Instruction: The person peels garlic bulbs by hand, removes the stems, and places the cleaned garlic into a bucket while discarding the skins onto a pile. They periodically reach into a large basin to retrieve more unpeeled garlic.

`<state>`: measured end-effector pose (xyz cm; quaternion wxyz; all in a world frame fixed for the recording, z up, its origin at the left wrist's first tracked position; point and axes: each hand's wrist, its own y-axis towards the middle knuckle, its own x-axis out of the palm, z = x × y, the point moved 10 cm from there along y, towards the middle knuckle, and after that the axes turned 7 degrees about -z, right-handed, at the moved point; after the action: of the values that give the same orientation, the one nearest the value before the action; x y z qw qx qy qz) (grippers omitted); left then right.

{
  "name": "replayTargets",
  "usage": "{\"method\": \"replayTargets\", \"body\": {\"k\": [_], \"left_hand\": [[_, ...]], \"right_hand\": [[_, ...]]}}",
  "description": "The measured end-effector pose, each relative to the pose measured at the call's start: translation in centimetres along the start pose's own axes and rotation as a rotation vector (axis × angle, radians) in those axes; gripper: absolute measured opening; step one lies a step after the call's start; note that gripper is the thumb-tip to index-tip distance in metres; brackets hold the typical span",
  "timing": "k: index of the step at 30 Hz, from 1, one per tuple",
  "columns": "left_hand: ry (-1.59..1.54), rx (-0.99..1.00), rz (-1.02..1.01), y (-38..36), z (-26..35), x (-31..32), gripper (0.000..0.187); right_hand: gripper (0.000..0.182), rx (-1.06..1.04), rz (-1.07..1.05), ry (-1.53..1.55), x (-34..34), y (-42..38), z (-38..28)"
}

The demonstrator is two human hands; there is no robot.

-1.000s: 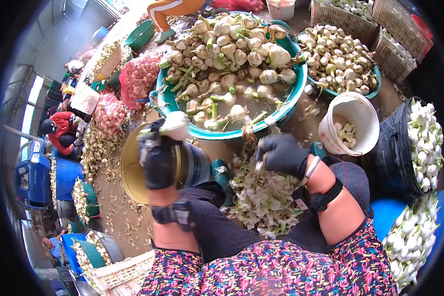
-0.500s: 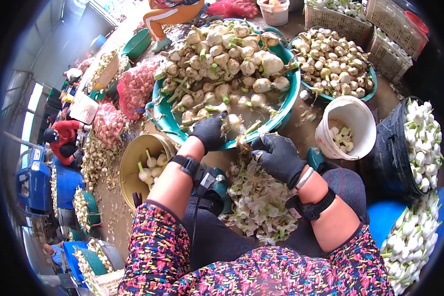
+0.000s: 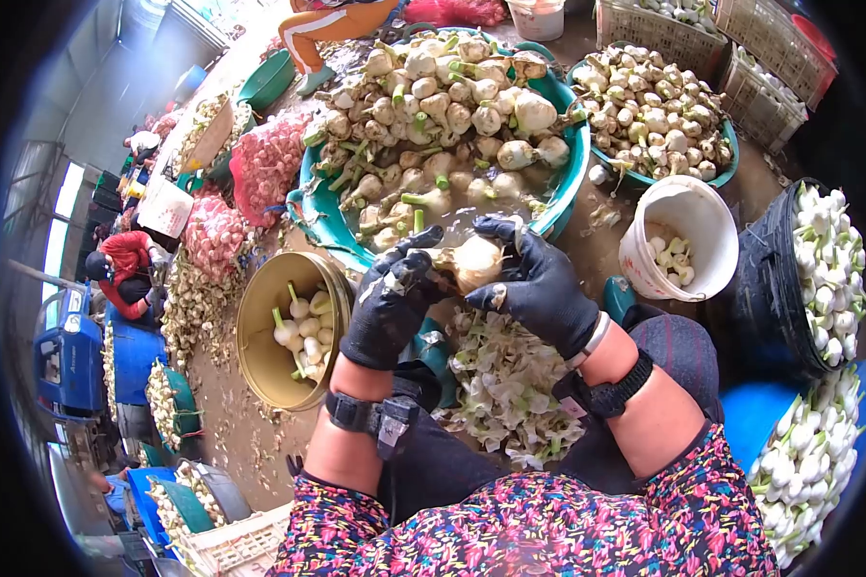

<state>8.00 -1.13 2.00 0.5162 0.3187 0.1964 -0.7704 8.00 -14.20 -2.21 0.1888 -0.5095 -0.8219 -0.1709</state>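
Note:
A garlic bulb [image 3: 478,263] is held between my two black-gloved hands, in front of the near rim of a large teal tub [image 3: 575,183]. My left hand [image 3: 391,306] is closed around its stem end. The fingers of my right hand [image 3: 541,288] curl about the bulb from the other side, thumb below it. In the tub, unpeeled garlic [image 3: 452,106] is heaped at the back, with more bulbs lying in murky water nearer me. Below my hands, a pile of garlic skins [image 3: 510,394] lies between my legs.
To the left stands a tan bucket [image 3: 250,337] with peeled bulbs; to the right, a white bucket [image 3: 635,245] holds loose cloves or bulbs. A black barrel [image 3: 765,288] of white garlic and another full tub [image 3: 731,168] stand farther right. A person in red [image 3: 130,264] sits at far left.
Both hands have drawn back from the tub's rim and come together, lifting a garlic bulb between them. My left hand has turned over.

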Motion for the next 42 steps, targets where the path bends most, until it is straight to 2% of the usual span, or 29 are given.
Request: {"method": "replayTargets", "body": {"k": [2, 3, 4, 6, 7, 8, 10, 11, 12, 13, 14, 16, 17, 19, 23, 25, 26, 28, 30, 32, 33, 34, 35, 36, 37, 38, 39, 40, 42], "left_hand": [[0.128, 0.046, -0.014, 0.2, -0.2, 0.8, 0.024], [0.262, 0.093, -0.035, 0.3, -0.2, 1.5, 0.025], [0.258, 0.091, -0.033, 0.3, -1.0, 1.9, 0.025], [0.080, 0.391, 0.152, -0.1, 1.9, 0.5, 0.028], [-0.702, 0.010, 0.177, 0.5, -2.7, 1.8, 0.027], [-0.703, 0.008, 0.175, 0.5, -2.9, 1.6, 0.027], [-0.053, 0.271, 0.090, 0.1, 0.4, 1.1, 0.027], [-0.054, 0.273, 0.090, 0.1, 1.1, 1.1, 0.027], [-0.321, 0.167, 0.120, 0.1, 0.9, 0.7, 0.026], [-0.587, 0.057, 0.148, 0.0, 0.0, 0.7, 0.025], [-0.588, 0.057, 0.148, 0.0, 0.0, 0.7, 0.025], [-0.125, 0.163, 0.159, -0.3, 1.5, 0.2, 0.026], [-0.125, 0.163, 0.160, -0.2, 1.1, 0.2, 0.026], [0.422, 0.437, 0.219, -1.0, 3.7, 0.8, 0.037], [0.277, 0.326, 0.187, -0.5, 2.9, 0.7, 0.043], [0.359, 0.498, 0.151, -1.1, 3.9, 1.5, 0.031], [0.358, 0.499, 0.150, -1.3, 4.6, 1.5, 0.031], [-0.478, 0.077, 0.095, -0.3, 1.1, 1.1, 0.023], [-0.484, 0.109, 0.047, -0.5, 0.2, 1.3, 0.022], [-0.487, 0.138, -0.001, -0.7, 0.3, 1.6, 0.021], [-0.562, 0.139, 0.043, -1.1, 0.5, 1.1, 0.021], [-0.637, 0.139, 0.088, -1.3, 0.7, 0.7, 0.021], [-0.479, 0.123, 0.077, -1.0, 1.1, 0.7, 0.021], [-0.481, 0.120, 0.075, -0.8, 0.8, 0.7, 0.021], [-0.291, 0.195, 0.085, -0.7, 1.3, 0.6, 0.022], [-0.099, 0.270, 0.096, -0.7, 2.5, 0.5, 0.023], [-0.102, 0.322, 0.084, -0.8, 3.4, 0.9, 0.027], [-0.023, 0.272, 0.042, -0.7, 3.7, 1.6, 0.026], [-0.372, 0.248, 0.136, -0.6, 1.6, 1.3, 0.026]], "right_hand": [[0.067, -0.224, 0.023, -0.246, 0.3, -0.6, -2.0], [0.063, -0.249, 0.067, -0.291, 0.1, -0.8, -2.0], [0.063, -0.245, 0.065, -0.294, 0.2, -0.8, -1.8], [0.062, -0.331, 0.136, -0.532, 0.3, -1.1, -2.9], [0.062, -0.330, 0.137, -0.533, 0.1, -1.0, -2.8], [0.062, -0.304, 0.114, -0.412, -0.1, -0.8, -2.2], [0.063, -0.277, 0.095, -0.288, -0.2, -0.8, -1.8], [0.063, -0.125, 0.121, -0.074, -0.7, -0.6, -0.6], [0.063, 0.027, 0.146, 0.140, -0.8, -0.7, 1.0], [0.063, 0.013, 0.150, 0.153, -0.8, -0.6, 1.0], [0.063, 0.012, 0.150, 0.152, -0.9, -0.6, 1.1], [0.062, -0.029, 0.134, 0.168, -0.7, -0.6, 0.9], [0.062, -0.029, 0.134, 0.167, -0.7, -0.6, 1.0], [0.061, -0.114, 0.104, 0.052, -0.5, -0.7, 0.3], [0.060, -0.122, 0.069, 0.050, 0.0, -0.8, 0.1], [0.062, -0.085, 0.064, 0.096, -0.1, -0.8, 0.4], [0.062, -0.086, 0.066, 0.096, 0.1, -0.8, 0.1], [0.044, 0.003, 0.130, -0.027, -0.1, -1.1, 0.1], [0.038, -0.008, 0.128, -0.064, -1.1, -1.0, 1.2], [0.042, 0.183, 0.003, 0.554, 0.3, -0.7, 4.0], [0.039, 0.353, 0.008, 0.578, 0.7, -1.1, 4.9], [0.039, 0.355, 0.010, 0.579, 0.3, -1.1, 4.8], [0.037, 0.399, -0.106, 0.612, 1.1, -1.4, 4.7], [0.036, 0.443, -0.221, 0.644, 2.1, -1.8, 4.6], [0.033, 0.509, -0.241, 0.652, 2.7, -2.2, 5.2], [0.032, 0.593, -0.165, 0.732, 3.7, -2.8, 5.1], [0.033, 0.575, -0.257, 0.682, 4.4, -3.1, 4.9], [0.034, 0.555, -0.350, 0.632, 4.8, -3.4, 4.9], [0.037, 0.491, -0.361, 0.724, 4.9, -3.0, 4.8]]}}
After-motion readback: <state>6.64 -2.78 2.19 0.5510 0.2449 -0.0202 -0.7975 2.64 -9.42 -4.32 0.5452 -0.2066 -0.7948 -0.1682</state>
